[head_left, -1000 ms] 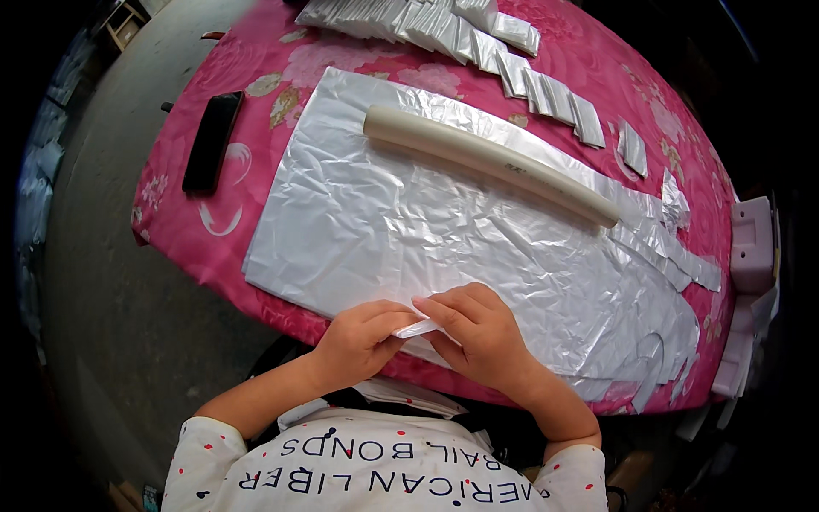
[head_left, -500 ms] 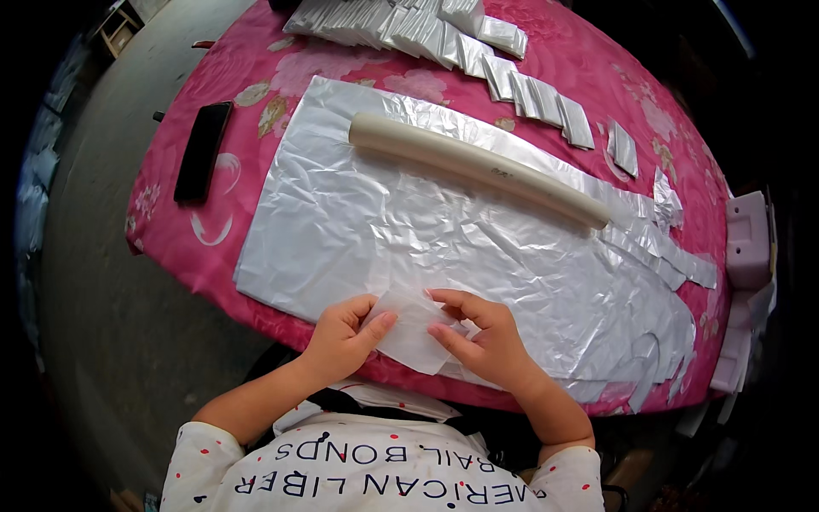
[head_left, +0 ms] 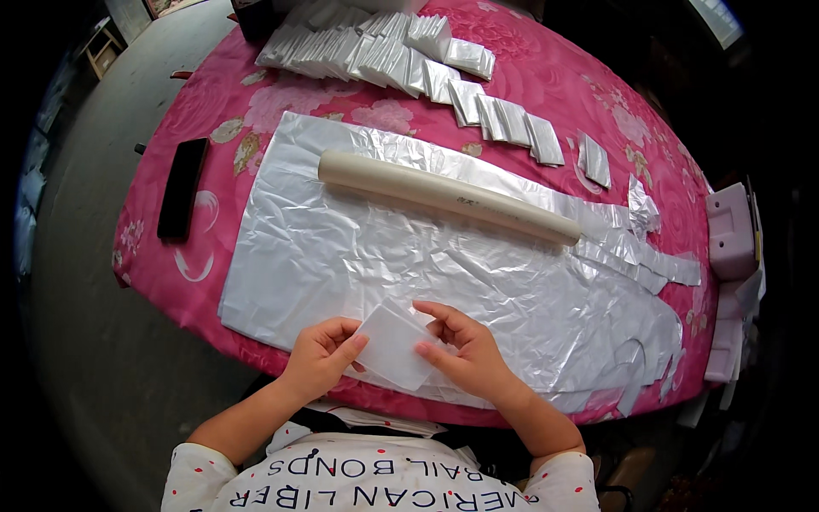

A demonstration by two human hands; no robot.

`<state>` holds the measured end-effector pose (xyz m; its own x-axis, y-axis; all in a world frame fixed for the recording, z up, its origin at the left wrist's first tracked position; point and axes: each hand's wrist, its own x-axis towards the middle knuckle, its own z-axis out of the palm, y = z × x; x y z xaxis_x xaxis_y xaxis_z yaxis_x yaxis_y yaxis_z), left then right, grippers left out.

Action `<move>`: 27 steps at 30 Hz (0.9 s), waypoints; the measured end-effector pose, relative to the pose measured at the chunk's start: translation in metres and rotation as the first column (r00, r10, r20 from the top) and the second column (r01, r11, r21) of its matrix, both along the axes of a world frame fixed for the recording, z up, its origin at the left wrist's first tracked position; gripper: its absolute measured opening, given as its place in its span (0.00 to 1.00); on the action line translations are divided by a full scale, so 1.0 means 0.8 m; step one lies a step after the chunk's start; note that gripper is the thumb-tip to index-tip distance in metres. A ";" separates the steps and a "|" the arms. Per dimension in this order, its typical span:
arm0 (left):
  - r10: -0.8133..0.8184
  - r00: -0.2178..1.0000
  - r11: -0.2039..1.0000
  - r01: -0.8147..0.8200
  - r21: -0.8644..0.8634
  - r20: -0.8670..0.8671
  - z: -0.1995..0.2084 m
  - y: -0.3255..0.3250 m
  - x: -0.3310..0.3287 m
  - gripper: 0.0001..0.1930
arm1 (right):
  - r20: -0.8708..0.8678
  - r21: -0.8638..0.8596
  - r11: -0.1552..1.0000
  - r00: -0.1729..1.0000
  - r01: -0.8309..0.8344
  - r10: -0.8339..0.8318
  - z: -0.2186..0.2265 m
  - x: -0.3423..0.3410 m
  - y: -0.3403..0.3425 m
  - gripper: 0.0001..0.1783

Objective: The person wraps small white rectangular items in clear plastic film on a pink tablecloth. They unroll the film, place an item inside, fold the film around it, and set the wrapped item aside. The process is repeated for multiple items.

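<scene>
Small white plastic piece [head_left: 394, 345] being held between both hands, low over the near edge of the surface [head_left: 546, 85]. Left hand [head_left: 320, 357] pinching its left edge, right hand [head_left: 465, 350] pinching the right. Likely feather-light, limp, slippery; edges are the best grip. Beyond the hands: crinkled silver sheet [head_left: 358, 247], stiff cream tube [head_left: 448, 196], folded silver packets [head_left: 409, 60].

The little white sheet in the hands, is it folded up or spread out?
Spread out: the white sheet lies flat between the left hand and right hand.
</scene>
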<state>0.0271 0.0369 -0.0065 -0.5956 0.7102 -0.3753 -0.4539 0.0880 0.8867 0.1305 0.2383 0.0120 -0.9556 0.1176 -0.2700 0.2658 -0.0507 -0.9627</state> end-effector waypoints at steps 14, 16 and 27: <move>-0.051 0.996 0.995 0.057 -0.077 0.078 0.005 0.017 -0.009 0.14 | -0.244 0.464 0.885 0.959 -0.019 0.148 -0.013 -0.025 -0.010 0.28; -0.073 0.993 0.995 0.079 -0.066 0.091 0.004 0.016 -0.010 0.14 | -0.269 0.491 0.871 0.953 0.010 0.141 -0.015 -0.026 -0.012 0.27; -0.165 0.974 0.976 0.139 -0.165 -0.155 0.006 0.014 -0.010 0.12 | -0.266 0.548 0.836 0.941 -0.031 0.209 -0.014 -0.027 -0.017 0.21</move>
